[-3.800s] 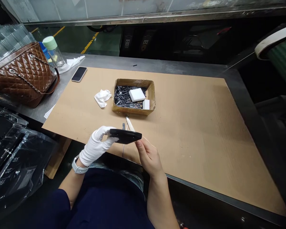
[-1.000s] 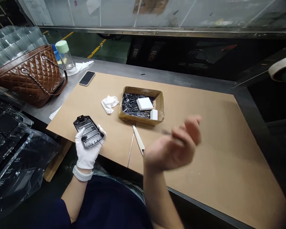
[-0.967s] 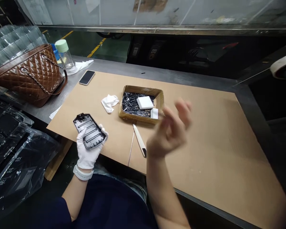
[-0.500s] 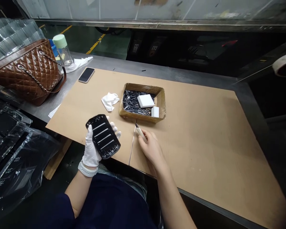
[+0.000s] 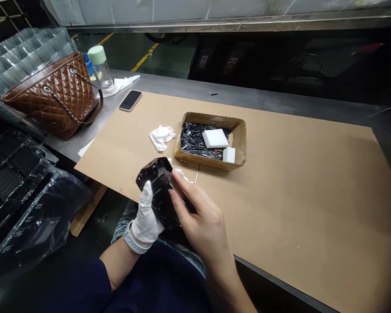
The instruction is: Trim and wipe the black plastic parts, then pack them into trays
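Note:
My left hand, in a white glove, grips a black plastic housing from below. My right hand is bare and presses against the housing's upper side. A white-handled craft knife seems to lie in those fingers, though its handle is almost fully hidden. Beyond the hands stands a cardboard box holding many small black parts, a large white foam block and a smaller white foam block.
A brown cardboard sheet covers the metal bench. On it lie a white wipe and a phone. A quilted brown handbag and a bottle stand back left. Black trays in plastic sit low left.
The knife no longer lies on the cardboard. My right hand has moved in from the board onto the housing, and my left hand has turned the housing over, hiding its ribbed side.

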{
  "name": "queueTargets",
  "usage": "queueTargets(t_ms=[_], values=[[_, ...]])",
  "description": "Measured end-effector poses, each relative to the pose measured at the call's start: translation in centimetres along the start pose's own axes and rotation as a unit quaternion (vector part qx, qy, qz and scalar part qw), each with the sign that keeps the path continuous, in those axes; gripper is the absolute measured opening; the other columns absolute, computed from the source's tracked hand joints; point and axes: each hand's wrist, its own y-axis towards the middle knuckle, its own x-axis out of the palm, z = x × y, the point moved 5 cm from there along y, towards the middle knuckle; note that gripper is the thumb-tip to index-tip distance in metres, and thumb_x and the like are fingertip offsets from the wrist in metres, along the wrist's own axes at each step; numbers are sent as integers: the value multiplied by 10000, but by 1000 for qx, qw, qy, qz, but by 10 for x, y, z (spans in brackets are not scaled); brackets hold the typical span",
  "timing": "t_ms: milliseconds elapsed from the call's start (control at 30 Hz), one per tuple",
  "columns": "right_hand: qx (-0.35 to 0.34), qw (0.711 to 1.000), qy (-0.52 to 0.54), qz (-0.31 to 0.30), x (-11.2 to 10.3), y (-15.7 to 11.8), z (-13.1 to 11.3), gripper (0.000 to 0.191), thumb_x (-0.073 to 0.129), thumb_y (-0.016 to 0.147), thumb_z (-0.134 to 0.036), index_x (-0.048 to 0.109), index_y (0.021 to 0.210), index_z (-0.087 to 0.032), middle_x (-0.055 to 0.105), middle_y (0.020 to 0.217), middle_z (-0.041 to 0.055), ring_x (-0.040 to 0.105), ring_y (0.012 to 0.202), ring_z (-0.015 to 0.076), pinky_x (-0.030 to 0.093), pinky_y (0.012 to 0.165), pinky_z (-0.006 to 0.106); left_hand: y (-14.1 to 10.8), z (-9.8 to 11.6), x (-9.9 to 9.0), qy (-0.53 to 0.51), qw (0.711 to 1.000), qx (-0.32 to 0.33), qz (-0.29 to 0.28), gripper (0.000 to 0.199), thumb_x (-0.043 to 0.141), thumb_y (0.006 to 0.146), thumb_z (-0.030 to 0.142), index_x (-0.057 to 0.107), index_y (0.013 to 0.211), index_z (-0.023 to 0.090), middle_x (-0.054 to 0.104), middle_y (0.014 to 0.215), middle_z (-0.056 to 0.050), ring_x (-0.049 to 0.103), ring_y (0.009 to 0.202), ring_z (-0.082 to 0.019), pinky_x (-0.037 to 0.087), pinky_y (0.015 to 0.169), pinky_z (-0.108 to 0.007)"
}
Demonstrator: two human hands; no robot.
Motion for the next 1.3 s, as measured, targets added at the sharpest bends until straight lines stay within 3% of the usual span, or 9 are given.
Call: queueTargets(t_ms=[233,367,667,833,1000,1167,1300], values=[[1,1000,1,-2,-1,-2,0,407,525,891,-136,528,1286,-232,670,1115,62,632,1049,175,522,896,269,-2,1,5,14,999,32,-2,493,613,732,544,690,1066,190,649,1193,-42,415,1306,-287,314,1124,-385],[2,1000,-8,-19,-2,-3,1,390,515,897,-148,539,1280,-217,673,1117,68,648,1023,179,547,838,243,-2,0,5,14,1000,27,0,425,608,747,508,700,1039,213,657,1179,-22,452,1280,-275,330,1116,-380],[8,997,6,-77,-4,-3,7,397,504,910,-180,510,1301,-248,641,1192,55,616,1088,186,539,859,261,-2,0,4,11,1000,-2,15,422,585,765,471,677,1070,194,655,1179,-51,494,1241,-285,378,1080,-402],[44,993,66,-87,-1,-5,15,361,527,897,-197,538,1251,-269,656,1153,34,634,1034,167,525,878,264,-1,0,4,6,999,-22,23,401,615,748,452,685,1044,190,668,1152,-59,504,1232,-283,370,1081,-403],[120,981,139,-56,1,-10,22,310,472,922,-241,493,1231,-248,682,1045,40,673,886,148,568,760,266,0,-5,1,13,999,-42,21,436,638,719,493,700,1001,168,687,1105,-78,514,1217,-306,380,1071,-412],[41,995,29,-91,1,-4,7,398,356,966,-290,443,1351,-238,584,1282,57,525,1210,195,471,990,347,-2,-5,-1,6,1000,-2,9,380,623,759,421,682,1068,208,661,1172,-41,510,1228,-265,366,1085,-388],[14,996,-20,-88,0,0,-1,411,334,974,-285,461,1352,-186,635,1204,87,593,1119,197,520,901,304,-3,-4,-1,19,999,30,19,318,623,766,369,692,1040,222,674,1144,-21,526,1212,-242,354,1096,-383]])
